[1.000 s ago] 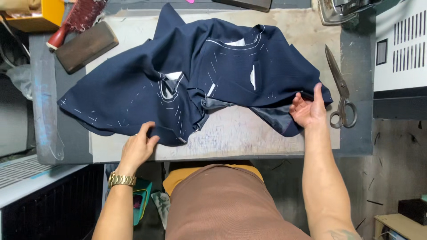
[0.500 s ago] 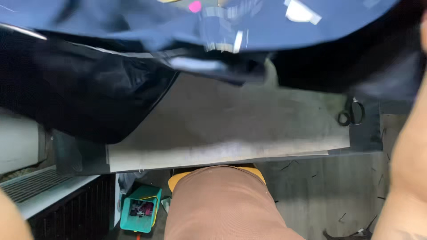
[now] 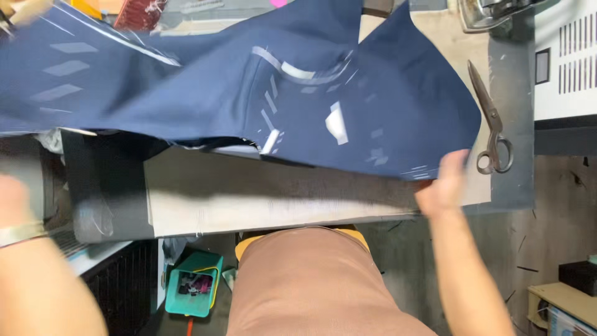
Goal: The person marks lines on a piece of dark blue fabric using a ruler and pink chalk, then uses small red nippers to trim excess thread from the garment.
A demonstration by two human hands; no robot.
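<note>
Now the navy cloth (image 3: 249, 93) hangs spread in the air over the work table (image 3: 261, 199), where a second ago it lay bunched on the tabletop and half a second ago it filled the top of the view as it was swung up. It has been lifted and shaken out wide, so its chalk marks and white tacking strips face the camera and most of the pale tabletop under it is bare. By that reading the piece is in the middle of being turned or re-laid, not yet settled flat.

The right hand (image 3: 444, 186) is at the cloth's lower right corner, near the table's front edge, its fingers loosely curled; motion blur hides whether it pinches the hem or only touches it. The left hand is out of sight at the upper left, where the cloth is held high; only the blurred forearm and a gold wristband (image 3: 18, 233) show, so its grip cannot be told.

Tailor's shears (image 3: 491, 121) lie on the table's right end, just clear of the cloth. Below the table stands a small teal bin (image 3: 189, 292).
</note>
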